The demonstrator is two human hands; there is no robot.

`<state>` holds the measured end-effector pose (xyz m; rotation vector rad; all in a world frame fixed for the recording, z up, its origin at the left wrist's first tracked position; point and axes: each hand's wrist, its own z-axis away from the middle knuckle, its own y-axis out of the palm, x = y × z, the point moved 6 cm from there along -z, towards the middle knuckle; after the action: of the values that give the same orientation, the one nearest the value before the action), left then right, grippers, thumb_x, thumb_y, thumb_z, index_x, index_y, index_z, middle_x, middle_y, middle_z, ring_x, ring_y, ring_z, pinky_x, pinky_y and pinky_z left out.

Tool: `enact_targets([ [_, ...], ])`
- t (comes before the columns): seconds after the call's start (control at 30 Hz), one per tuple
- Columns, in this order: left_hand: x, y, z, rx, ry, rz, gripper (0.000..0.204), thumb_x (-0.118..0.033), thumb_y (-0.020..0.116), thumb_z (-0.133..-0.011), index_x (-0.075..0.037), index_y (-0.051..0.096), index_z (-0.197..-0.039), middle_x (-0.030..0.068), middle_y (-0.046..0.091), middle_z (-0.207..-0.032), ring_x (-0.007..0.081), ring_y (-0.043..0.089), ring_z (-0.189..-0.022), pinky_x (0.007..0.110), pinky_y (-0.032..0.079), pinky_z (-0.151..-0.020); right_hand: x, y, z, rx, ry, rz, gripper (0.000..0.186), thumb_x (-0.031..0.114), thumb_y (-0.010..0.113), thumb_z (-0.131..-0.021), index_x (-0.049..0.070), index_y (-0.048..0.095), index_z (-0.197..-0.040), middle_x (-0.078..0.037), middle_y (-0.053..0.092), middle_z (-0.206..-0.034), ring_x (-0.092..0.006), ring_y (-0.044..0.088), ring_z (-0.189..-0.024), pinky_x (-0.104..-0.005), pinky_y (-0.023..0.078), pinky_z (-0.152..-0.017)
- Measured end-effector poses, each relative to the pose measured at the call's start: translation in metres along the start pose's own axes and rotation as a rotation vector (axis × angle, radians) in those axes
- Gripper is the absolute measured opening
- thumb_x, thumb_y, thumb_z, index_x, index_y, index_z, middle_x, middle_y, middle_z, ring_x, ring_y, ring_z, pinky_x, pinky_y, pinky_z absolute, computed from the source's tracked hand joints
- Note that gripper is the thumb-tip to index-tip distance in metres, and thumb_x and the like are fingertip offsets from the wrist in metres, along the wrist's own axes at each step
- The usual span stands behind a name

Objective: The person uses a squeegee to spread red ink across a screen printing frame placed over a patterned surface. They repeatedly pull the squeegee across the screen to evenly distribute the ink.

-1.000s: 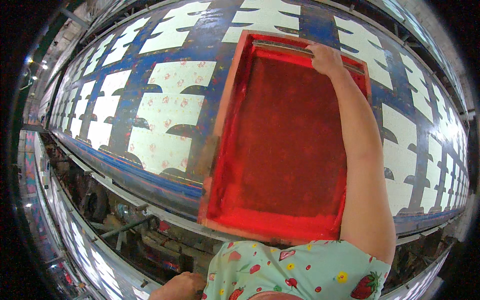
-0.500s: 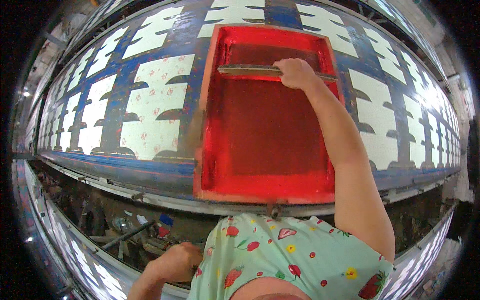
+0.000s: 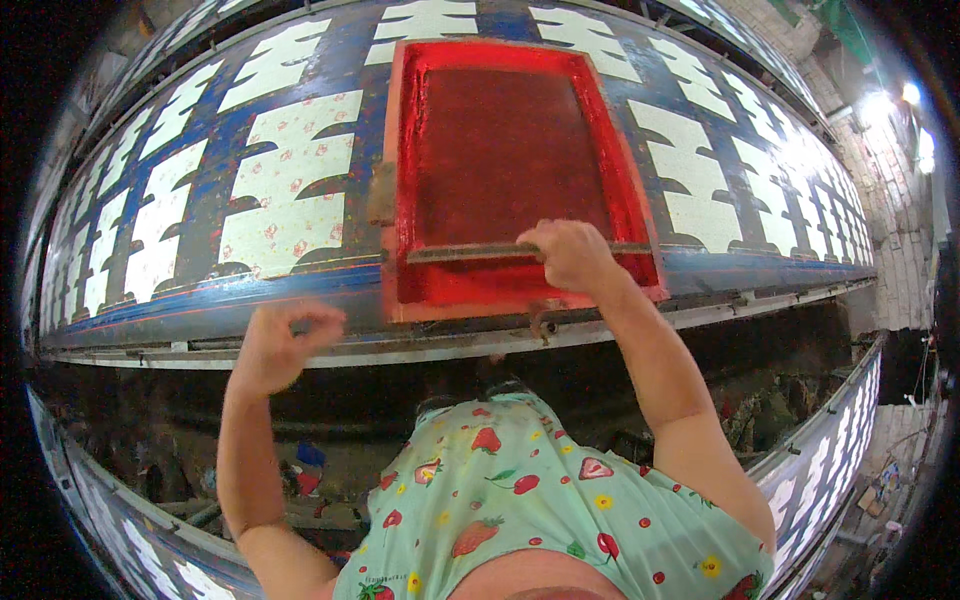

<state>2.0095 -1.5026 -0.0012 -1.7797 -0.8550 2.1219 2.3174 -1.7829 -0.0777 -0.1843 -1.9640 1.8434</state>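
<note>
A red screen printing frame with dark red mesh lies on the long printing table. My right hand grips a long squeegee bar that crosses the frame near its lower end. My left hand hangs over the table's near edge, left of the frame's lower corner and apart from it, with curled fingers smeared by motion. Pale cut fabric pieces lie on the table both sides of the frame; those on the left carry small pink printed motifs, while those on the right look plain.
A metal rail runs along the table's near edge, with a dark gap below holding scraps. Further tables with pale pieces show at the sides and behind. A pale brick wall with lights stands at the right.
My right hand has pulled the squeegee from the frame's far end down toward its near end. My left hand has risen from the bottom to the table's near edge.
</note>
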Motion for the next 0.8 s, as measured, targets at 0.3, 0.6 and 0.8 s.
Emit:
enact_targets([
  [0.3, 0.083, 0.055, -0.134, -0.696, -0.145, 0.179, 0.048, -0.033, 0.087, -0.099, 0.007, 0.076, -0.124, 0.0190, 0.080, -0.114, 0.0279, 0.076, -0.106, 0.040, 0.058, -0.094, 0.033, 0.006, 0.066, -0.079, -0.092, -0.024, 0.048, 0.050, 0.085, -0.089, 0.012, 0.079, -0.118, -0.015, 0.076, -0.112, -0.0373, 0.072, -0.109, -0.0528, 0.057, -0.097],
  [0.6, 0.107, 0.088, -0.210, -0.786, -0.344, -0.241, 0.074, -0.043, 0.095, -0.084, 0.007, 0.075, -0.135, 0.0274, 0.075, -0.138, 0.0401, 0.070, -0.131, 0.048, 0.053, -0.115, -0.042, -0.014, 0.121, -0.090, -0.137, -0.373, 0.050, 0.044, 0.084, -0.096, 0.007, 0.079, -0.130, -0.016, 0.076, -0.136, -0.0386, 0.069, -0.129, -0.0514, 0.053, -0.114],
  [0.8, 0.109, 0.096, -0.194, -0.721, -0.334, -0.215, 0.056, -0.034, 0.093, -0.088, 0.001, 0.079, -0.129, 0.0189, 0.082, -0.119, 0.0339, 0.076, -0.111, 0.046, 0.058, -0.101, -0.166, -0.036, 0.176, -0.484, 0.169, -0.370, 0.041, 0.023, 0.085, -0.095, 0.008, 0.077, -0.131, -0.016, 0.074, -0.139, -0.0397, 0.066, -0.132, -0.0511, 0.053, -0.115],
])
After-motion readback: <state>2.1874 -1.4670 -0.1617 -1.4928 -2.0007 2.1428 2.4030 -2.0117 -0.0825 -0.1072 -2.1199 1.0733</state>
